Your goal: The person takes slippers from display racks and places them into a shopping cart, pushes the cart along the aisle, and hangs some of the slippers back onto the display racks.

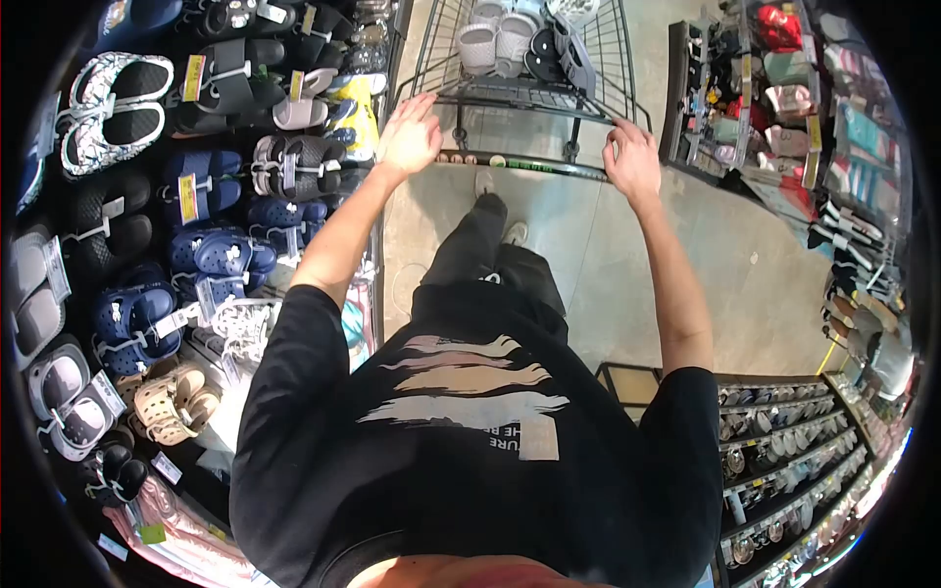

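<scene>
A dark wire shopping cart (616,59) stands in front of me, its handle (520,165) running across below the basket. My left hand (410,137) is closed on the left end of the handle; the grip is partly hidden beneath it. At the right end, my right hand (635,162) curls its fingers around the bar. Inside the basket lie light grey clogs (495,44) and a black pair of sandals (545,54) beside them.
A display of hanging clogs and slides (211,176) runs close along my left. To the right is a rack of packaged socks (789,98). Shelves of small packaged goods (784,441) stand behind on the right. Concrete floor (725,265) lies between them.
</scene>
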{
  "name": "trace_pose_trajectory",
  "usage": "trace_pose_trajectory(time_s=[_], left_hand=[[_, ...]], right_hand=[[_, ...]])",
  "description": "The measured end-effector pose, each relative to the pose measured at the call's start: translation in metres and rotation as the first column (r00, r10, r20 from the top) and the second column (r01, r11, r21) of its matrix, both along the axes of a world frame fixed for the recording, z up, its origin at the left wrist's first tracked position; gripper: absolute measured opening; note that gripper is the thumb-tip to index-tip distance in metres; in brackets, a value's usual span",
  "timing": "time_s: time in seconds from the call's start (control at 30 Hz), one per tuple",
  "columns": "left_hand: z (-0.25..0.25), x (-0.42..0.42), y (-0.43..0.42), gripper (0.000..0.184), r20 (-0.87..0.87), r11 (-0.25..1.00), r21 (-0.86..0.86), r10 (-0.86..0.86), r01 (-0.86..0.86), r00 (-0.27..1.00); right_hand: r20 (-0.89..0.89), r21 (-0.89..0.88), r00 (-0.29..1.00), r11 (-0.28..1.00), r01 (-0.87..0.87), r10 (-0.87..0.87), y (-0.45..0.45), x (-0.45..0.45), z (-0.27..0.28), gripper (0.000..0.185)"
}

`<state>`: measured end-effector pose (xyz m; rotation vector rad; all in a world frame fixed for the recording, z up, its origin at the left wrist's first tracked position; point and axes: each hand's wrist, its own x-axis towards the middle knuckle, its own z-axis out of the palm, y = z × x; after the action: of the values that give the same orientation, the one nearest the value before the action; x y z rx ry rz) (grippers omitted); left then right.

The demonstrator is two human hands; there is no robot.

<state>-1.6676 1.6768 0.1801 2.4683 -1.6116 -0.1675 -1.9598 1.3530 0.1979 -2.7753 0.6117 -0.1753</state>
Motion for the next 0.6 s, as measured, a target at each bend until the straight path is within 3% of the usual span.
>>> trace_pose_trajectory(time_s=[0.5, 0.6], left_hand=[[0.002, 0.092, -0.094, 0.027, -0.019, 0.981, -0.178, 0.078, -0.08, 0.997], [0.001, 0.104, -0.124, 0.027, -0.062, 0.982, -0.144, 0.116, -0.124, 0.991]], right_hand=[[-0.017, -0.025, 0.998, 0.997, -0.068, 0.068, -0.109, 0.112, -0.002, 0.019], [-0.04, -0.013, 0.996, 0.997, -0.076, 0.075, -0.144, 0.134, -0.002, 0.018]])
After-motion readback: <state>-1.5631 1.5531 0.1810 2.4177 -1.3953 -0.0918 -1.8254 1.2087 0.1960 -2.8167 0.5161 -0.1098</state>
